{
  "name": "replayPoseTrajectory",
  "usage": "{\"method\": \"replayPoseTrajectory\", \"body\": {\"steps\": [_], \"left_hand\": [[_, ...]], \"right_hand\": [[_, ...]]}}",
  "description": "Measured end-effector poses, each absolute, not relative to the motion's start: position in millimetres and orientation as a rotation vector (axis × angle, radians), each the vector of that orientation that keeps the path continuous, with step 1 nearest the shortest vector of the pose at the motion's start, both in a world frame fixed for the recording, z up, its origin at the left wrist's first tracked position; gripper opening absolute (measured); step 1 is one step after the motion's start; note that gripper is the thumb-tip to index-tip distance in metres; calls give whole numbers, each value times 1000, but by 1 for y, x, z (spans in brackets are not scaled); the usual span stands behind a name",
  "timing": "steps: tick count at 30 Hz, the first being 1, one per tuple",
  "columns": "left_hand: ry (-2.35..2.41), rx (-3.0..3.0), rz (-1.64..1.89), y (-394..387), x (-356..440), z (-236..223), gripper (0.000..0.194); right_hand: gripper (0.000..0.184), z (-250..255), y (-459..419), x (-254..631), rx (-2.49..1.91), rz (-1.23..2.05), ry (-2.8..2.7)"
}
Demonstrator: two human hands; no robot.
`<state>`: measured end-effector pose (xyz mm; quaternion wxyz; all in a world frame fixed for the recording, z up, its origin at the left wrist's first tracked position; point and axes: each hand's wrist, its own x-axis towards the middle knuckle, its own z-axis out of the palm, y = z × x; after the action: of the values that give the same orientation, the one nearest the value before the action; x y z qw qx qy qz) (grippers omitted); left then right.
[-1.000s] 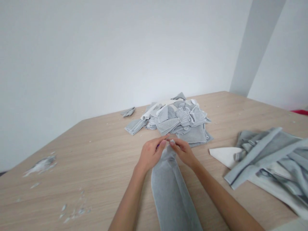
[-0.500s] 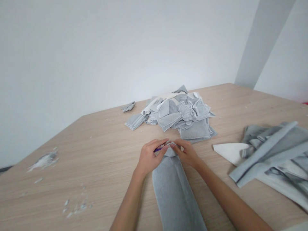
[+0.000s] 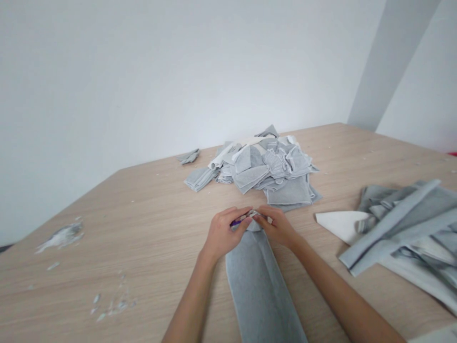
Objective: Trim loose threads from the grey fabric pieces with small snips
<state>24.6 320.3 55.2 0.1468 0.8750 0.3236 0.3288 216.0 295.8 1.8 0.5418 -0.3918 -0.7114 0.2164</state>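
Observation:
A long grey fabric strip (image 3: 262,286) lies on the table and runs from the bottom edge up to my hands. Its far end is turned back, and both hands pinch it there. My left hand (image 3: 224,232) grips the left side of that end, and a small purple thing (image 3: 235,222) shows between its thumb and fingers; its kind is mostly hidden. On the right side, my right hand (image 3: 277,226) pinches the same end, thumb and fingers closed on the cloth. The fingertips of both hands nearly meet.
Beyond my hands is a heap of folded grey and white fabric pieces (image 3: 253,166), with a small grey piece (image 3: 189,156) left of it. Long grey and white strips (image 3: 400,233) are piled at right. White lint scraps (image 3: 62,236) litter the left of the wooden table (image 3: 153,224).
The view has shifted very slightly. Both hands stay at the strip's far end, with only small finger movement; the pinched edge looks a little more curled.

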Motion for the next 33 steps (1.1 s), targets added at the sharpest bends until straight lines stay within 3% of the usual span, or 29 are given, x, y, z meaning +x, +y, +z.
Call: {"method": "replayPoseTrajectory", "body": {"steps": [33], "left_hand": [[931, 2572, 938, 320, 27, 50, 31]], "right_hand": [[39, 1, 296, 217, -977, 510, -1707]]}}
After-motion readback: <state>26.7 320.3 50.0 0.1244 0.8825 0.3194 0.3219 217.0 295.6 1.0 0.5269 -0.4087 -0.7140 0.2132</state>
